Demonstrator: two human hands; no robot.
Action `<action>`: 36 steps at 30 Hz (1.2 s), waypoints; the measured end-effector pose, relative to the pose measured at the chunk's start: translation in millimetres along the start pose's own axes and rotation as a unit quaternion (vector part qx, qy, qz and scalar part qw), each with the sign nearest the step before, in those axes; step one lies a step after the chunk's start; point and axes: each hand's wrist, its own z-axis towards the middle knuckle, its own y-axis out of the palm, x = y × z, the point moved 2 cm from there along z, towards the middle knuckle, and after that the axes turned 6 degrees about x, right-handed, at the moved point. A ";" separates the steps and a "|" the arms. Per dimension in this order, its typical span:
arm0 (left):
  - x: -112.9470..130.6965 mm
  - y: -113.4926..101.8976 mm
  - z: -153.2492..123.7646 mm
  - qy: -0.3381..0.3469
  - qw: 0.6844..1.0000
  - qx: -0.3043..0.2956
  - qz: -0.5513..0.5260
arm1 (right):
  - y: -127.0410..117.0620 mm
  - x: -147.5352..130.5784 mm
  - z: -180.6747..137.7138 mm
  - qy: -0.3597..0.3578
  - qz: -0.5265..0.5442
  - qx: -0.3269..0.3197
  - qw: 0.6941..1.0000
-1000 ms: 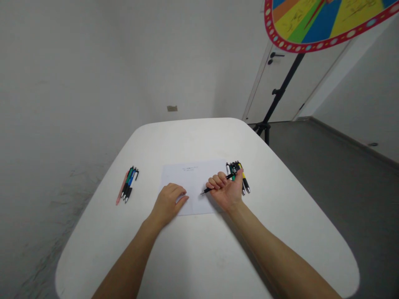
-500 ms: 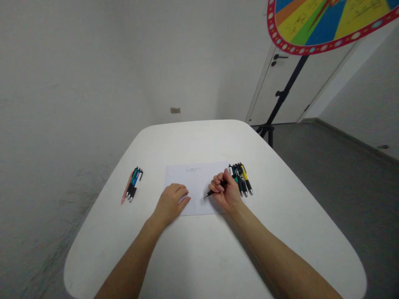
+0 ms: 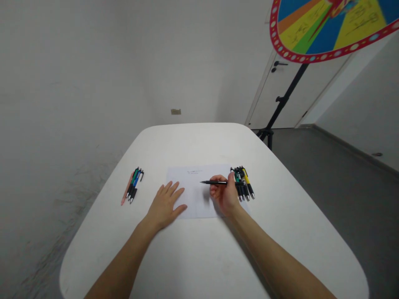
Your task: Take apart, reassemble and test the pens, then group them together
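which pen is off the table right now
The black pen in the right hand, held level over the paper; all the others lie in two bunches on the table.

The few lines of print near the far edge of the white sheet of paper [image 3: 195, 189] are too small to read. The right hand [image 3: 225, 194] covers the rear half of the slim black pen [image 3: 215, 182] it grips, and it hides part of the cluster of pens on the right [image 3: 243, 185]. The bundle of pens at the left [image 3: 133, 189] lies too tightly packed to count surely. The colourful prize wheel with a red rim [image 3: 330, 27] is cut off by the top and right edges, and its scrawled segment labels are illegible. Both forearms run out past the bottom edge.
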 end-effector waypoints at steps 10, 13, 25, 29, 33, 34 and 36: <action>3.2 4.2 -3.2 -0.005 1.000 0.016 0.013 | 22.1 1.5 15.4 -0.090 -0.213 0.015 0.973; 5.3 2.5 -3.0 -0.008 1.000 0.013 0.015 | 33.3 9.9 28.2 -0.117 -0.265 -0.001 0.957; 8.8 -0.1 -2.2 -0.017 1.000 0.005 0.022 | 65.7 49.2 50.9 -0.167 -0.360 -0.101 0.912; 8.9 0.2 -2.6 -0.014 1.000 0.006 0.020 | 63.9 50.8 52.1 -0.178 -0.389 -0.110 0.897; 8.8 0.9 -2.8 -0.015 1.000 0.013 0.021 | 63.9 50.2 52.1 -0.185 -0.396 -0.111 0.892; 8.7 1.2 -2.8 -0.014 1.000 0.012 0.021 | 64.0 50.2 51.9 -0.188 -0.398 -0.112 0.891; 8.5 1.7 -2.8 -0.014 1.000 0.012 0.018 | 64.1 50.3 51.7 -0.194 -0.404 -0.111 0.887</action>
